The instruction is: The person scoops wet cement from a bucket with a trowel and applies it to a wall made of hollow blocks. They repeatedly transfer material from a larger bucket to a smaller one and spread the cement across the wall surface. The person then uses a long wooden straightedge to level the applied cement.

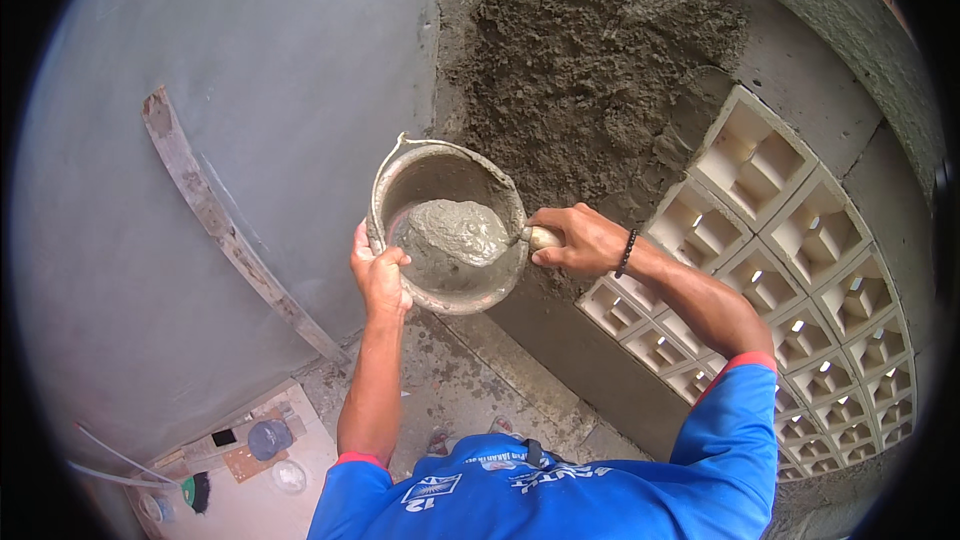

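Your left hand [382, 272] clasps the side of a round, mortar-smeared grey bucket [436, 178] before a rough grey plastered wall [590, 70], as your right hand [582, 238] wraps around the handle of a pale-handled trowel [543, 237] at the bucket's right rim. Wet grey mortar [460, 231] is heaped within; cream lattice vent blocks [775, 308] stand to the right.

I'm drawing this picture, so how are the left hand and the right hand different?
The left hand holds the bucket by its side; the right hand grips a tool's pale handle. The right hand has a dark beaded bracelet at its wrist; the left hand has none. Both hands are gloveless.
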Demonstrator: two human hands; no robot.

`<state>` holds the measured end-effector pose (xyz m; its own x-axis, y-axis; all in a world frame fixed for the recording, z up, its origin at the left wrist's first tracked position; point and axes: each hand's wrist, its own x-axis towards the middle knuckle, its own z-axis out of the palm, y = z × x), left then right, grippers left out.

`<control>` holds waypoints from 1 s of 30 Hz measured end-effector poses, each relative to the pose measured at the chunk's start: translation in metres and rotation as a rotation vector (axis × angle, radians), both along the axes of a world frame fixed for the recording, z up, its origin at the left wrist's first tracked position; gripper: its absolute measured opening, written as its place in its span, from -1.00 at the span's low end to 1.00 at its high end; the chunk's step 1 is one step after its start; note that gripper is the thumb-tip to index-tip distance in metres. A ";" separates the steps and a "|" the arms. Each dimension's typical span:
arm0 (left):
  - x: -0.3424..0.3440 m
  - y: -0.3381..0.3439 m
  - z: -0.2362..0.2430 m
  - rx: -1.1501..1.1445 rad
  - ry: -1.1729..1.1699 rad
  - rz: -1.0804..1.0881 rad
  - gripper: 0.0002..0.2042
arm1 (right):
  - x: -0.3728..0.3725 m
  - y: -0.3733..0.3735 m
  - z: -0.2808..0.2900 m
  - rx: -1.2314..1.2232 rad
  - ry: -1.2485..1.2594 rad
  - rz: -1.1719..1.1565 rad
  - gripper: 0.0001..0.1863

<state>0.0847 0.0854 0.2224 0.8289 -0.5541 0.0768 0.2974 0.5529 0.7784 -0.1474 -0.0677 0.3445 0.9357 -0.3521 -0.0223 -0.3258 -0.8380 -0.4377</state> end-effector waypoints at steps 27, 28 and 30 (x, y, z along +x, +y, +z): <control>-0.094 0.102 -0.094 0.176 0.050 0.236 -0.30 | -0.119 -0.139 0.210 -0.257 -0.518 -0.557 -0.69; -0.098 0.105 -0.094 0.166 0.037 0.219 -0.30 | -0.122 -0.119 0.179 -0.165 -0.514 -0.505 -0.69; -0.104 0.114 -0.098 0.143 0.021 0.197 -0.30 | -0.121 -0.064 0.121 0.181 -0.280 -0.528 -0.69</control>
